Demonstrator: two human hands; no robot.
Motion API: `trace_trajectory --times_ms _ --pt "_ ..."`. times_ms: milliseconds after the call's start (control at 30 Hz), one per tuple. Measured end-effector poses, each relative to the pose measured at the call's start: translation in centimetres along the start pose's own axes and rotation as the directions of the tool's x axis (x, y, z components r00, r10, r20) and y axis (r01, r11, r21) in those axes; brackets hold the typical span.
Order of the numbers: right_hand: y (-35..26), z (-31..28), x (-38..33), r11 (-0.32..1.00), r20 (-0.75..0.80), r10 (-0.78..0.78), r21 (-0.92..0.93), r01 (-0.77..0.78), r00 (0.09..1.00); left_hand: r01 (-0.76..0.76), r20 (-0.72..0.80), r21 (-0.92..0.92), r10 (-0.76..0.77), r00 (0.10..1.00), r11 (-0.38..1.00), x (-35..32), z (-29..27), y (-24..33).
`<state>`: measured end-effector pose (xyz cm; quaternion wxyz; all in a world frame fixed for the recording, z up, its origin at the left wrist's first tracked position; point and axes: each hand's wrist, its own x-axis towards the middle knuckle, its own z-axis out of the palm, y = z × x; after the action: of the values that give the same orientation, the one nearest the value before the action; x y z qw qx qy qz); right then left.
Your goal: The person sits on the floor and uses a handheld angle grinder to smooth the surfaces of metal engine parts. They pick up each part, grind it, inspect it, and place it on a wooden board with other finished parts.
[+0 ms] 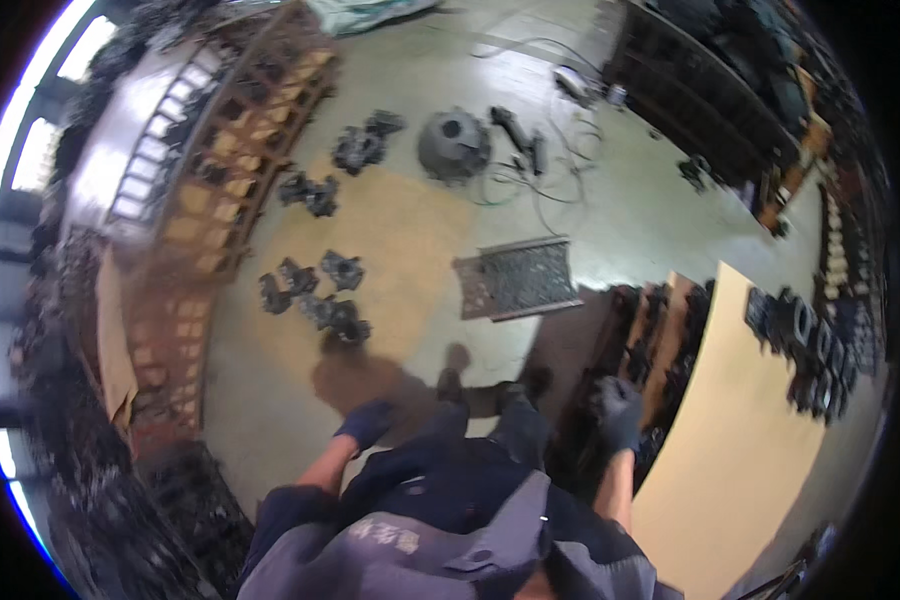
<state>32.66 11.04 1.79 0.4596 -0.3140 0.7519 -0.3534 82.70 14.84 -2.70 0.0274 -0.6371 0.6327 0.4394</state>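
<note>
My left hand [368, 424], in a dark blue glove, hangs beside my left leg. Nothing shows in it, but blur hides how its fingers lie. Over on the right, my gloved right hand [622, 418] is closed at the edge of the stacked dark metal parts [655, 345]. A dark lump shows at its fingertips, too blurred to name. On a tan sheet [390, 230] on the floor ahead lie several dark metal castings [342, 268], with more castings [360, 148] at its far edge.
A metal tray [525, 278] lies ahead of my feet. Beyond it are a round grey housing [454, 145], a dark power tool [515, 135] and loose cables [580, 150]. Racks of parts [220, 170] line the left. A tan board [730, 430] with dark parts [805, 345] extends at the right.
</note>
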Motion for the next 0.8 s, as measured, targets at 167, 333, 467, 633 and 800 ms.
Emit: trace_trajectory --times_ms 167,333,467,633,800 --pt "-3.4 6.8 -3.3 0.824 0.221 -0.048 -0.543 0.164 0.974 0.319 0.179 0.233 -0.363 0.915 0.919 -5.7 4.3 -14.2" --pt "-2.4 8.0 -1.9 0.77 0.334 0.149 -0.63 0.103 0.931 0.418 0.261 0.322 -0.505 0.823 0.849 -3.8 4.1 -17.6" --pt "-0.1 8.1 3.0 0.736 0.256 0.047 -0.662 0.14 0.966 0.425 0.223 0.136 -0.446 0.867 0.895 3.1 1.2 -12.1" --pt "-6.7 8.0 10.4 0.718 0.202 0.018 -0.684 0.128 0.979 0.325 0.163 0.001 -0.321 0.933 0.946 9.2 -4.4 -8.8" --pt "-12.4 10.4 14.5 0.813 0.081 -0.038 -0.578 0.078 0.996 0.263 0.138 -0.034 -0.256 0.957 0.964 16.2 -9.7 -8.3"
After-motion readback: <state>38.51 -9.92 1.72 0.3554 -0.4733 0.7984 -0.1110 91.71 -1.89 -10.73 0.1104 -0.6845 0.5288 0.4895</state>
